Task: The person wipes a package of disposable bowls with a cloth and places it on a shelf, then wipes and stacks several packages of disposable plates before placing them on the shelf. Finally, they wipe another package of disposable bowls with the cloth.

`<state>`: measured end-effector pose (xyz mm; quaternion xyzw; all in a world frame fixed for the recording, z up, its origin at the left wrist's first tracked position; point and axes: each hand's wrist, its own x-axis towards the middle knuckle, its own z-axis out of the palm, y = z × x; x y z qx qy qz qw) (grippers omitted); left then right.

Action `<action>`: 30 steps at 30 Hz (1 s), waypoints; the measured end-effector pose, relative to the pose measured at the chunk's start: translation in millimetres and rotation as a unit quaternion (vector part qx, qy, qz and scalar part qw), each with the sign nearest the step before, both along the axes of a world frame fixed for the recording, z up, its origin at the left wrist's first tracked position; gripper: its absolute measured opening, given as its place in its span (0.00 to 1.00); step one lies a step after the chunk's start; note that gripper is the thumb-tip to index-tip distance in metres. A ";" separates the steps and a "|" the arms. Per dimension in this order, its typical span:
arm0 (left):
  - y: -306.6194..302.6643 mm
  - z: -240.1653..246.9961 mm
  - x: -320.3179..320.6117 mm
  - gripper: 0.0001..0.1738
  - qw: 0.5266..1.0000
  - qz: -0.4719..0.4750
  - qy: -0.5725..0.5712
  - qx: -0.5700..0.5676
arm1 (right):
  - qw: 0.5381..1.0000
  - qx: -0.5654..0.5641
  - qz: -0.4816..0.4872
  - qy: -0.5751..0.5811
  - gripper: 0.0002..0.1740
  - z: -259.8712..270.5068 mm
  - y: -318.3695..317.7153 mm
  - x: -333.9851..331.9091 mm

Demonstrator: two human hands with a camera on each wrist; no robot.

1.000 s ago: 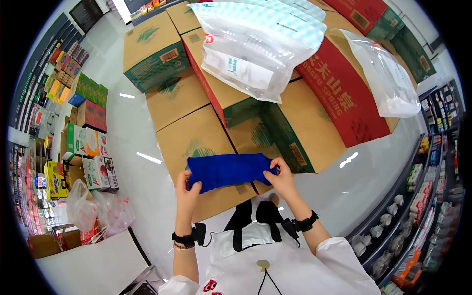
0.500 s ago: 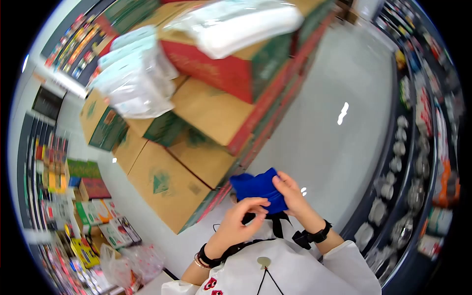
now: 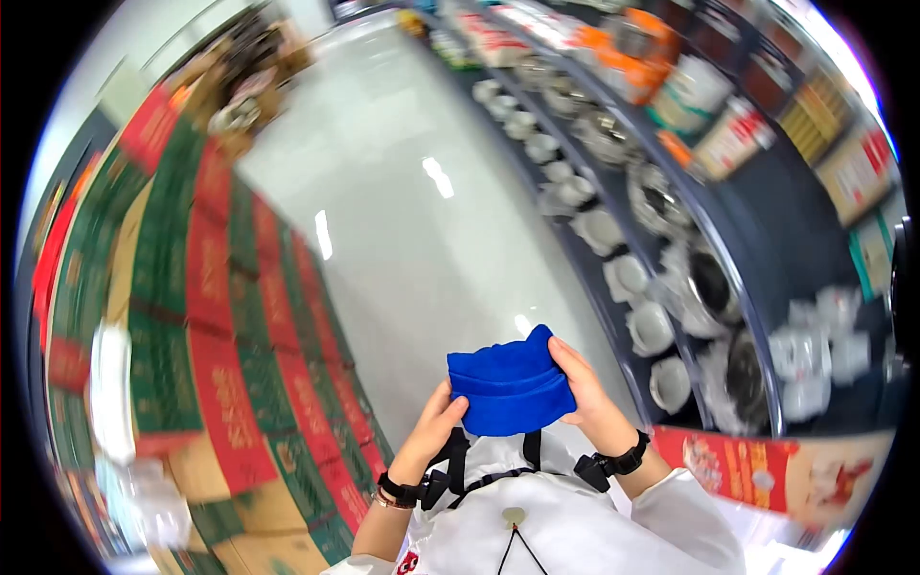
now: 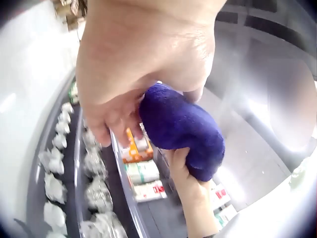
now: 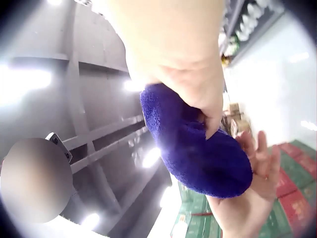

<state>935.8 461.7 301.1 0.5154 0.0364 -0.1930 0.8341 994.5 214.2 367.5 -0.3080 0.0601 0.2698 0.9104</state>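
Gripping the blue cloth [image 3: 513, 388] between our left hand [image 3: 433, 426] and our right hand [image 3: 586, 385], we hold it up in front of the white top [image 3: 585, 517]. Our hands are apart, one at each side edge of the cloth, with the left thumb on its surface and the right thumb along its right edge. A crease runs across the cloth from left to right, and its top edge is uneven. In the wrist views we see its fuzzy surface bulging in a rounded fold between our hands. Each of our wrists wears a black strap.

To our left stand stacked green and red cartons [image 3: 230, 355], with clear plastic packaging [image 3: 158, 503] on the near left ones. Pale floor [image 3: 422, 249] stretches between the cartons and the dark shelves [image 3: 767, 220] on the right, where wrapped bowls [image 3: 652, 328] sit in rows. Farther along the shelves is an orange package [image 3: 644, 57]. On the near right we see a red and cream printed panel [image 3: 767, 474]; its lettering is too blurred to read.
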 end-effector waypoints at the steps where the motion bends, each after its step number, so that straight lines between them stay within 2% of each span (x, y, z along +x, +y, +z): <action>1: -18.0 4.2 17.5 0.33 0.999 -0.044 0.001 -0.014 | 0.998 -0.046 -0.043 -0.006 0.22 3.2 -22.3 -4.6; 2: -36.1 10.9 33.1 0.33 0.997 -0.080 0.000 -0.013 | 0.996 -0.045 -0.080 -0.006 0.22 2.8 -42.7 -8.5; 4: -71.4 26.3 59.1 0.29 0.990 -0.065 -0.101 0.075 | 0.982 -0.072 -0.173 -0.028 0.25 -1.5 -78.0 -19.5; 5: -83.8 30.7 69.6 0.29 0.990 -0.072 -0.095 0.074 | 0.975 -0.076 -0.207 -0.019 0.29 -4.8 -89.8 -28.0; 6: -101.3 33.1 82.1 0.29 0.987 -0.104 -0.095 0.072 | 0.968 -0.077 -0.237 -0.014 0.29 -6.4 -102.4 -34.1; 8: -127.2 35.4 103.8 0.28 0.989 -0.122 -0.072 0.053 | 0.955 -0.149 -0.258 -0.012 0.32 -10.0 -115.7 -43.5; 10: -150.0 27.6 124.2 0.27 0.981 -0.166 -0.085 0.060 | 0.947 -0.148 -0.284 0.019 0.36 -19.7 -131.1 -45.6; 12: -173.3 24.9 144.6 0.25 0.966 -0.224 -0.106 0.073 | 0.942 -0.190 -0.267 0.074 0.37 -32.5 -148.8 -42.8; 13: -185.1 26.1 154.0 0.25 0.962 -0.241 -0.105 0.070 | 0.936 -0.236 -0.246 0.091 0.42 -39.4 -157.9 -39.5; 14: -196.6 28.7 163.3 0.24 0.954 -0.275 -0.105 0.065 | 0.931 -0.236 -0.260 0.096 0.42 -42.8 -165.6 -36.8; 16: -218.5 34.3 186.2 0.23 0.941 -0.317 -0.108 0.055 | 0.930 -0.279 -0.184 0.152 0.48 -42.2 -179.2 -21.4; 17: -229.4 37.7 198.6 0.23 0.926 -0.351 -0.121 0.073 | 0.946 -0.262 -0.153 0.117 0.55 -64.7 -187.3 -20.9; 18: -239.3 39.5 211.3 0.22 0.910 -0.382 -0.132 0.091 | 0.943 -0.265 -0.163 0.121 0.55 -68.1 -189.6 -12.6; 21: -261.5 35.2 253.2 0.21 0.888 -0.425 -0.148 0.089 | 0.970 -0.188 -0.140 0.070 0.64 -66.4 -205.7 19.3; 23: -279.5 32.7 280.1 0.21 0.877 -0.444 -0.164 0.084 | 0.967 -0.187 -0.167 0.047 0.64 -65.4 -215.5 44.4; 24: -287.8 31.4 290.6 0.21 0.886 -0.442 -0.133 0.050 | 0.965 -0.180 -0.190 0.023 0.64 -67.6 -216.9 53.6; 25: -295.9 29.4 300.1 0.21 0.892 -0.440 -0.100 0.017 | 0.953 -0.148 -0.262 -0.012 0.52 -76.8 -217.6 64.4; 26: -306.2 27.5 310.4 0.21 0.888 -0.449 -0.095 0.015 | 0.951 -0.149 -0.271 -0.004 0.52 -81.6 -221.1 70.6; 29: -334.7 26.5 334.9 0.20 0.893 -0.446 -0.044 -0.032 | 0.927 -0.016 -0.367 0.073 0.36 -66.1 -233.6 88.2; 30: -345.5 25.7 343.4 0.20 0.888 -0.456 -0.045 -0.031 | 0.924 -0.014 -0.376 0.072 0.36 -63.3 -241.7 91.6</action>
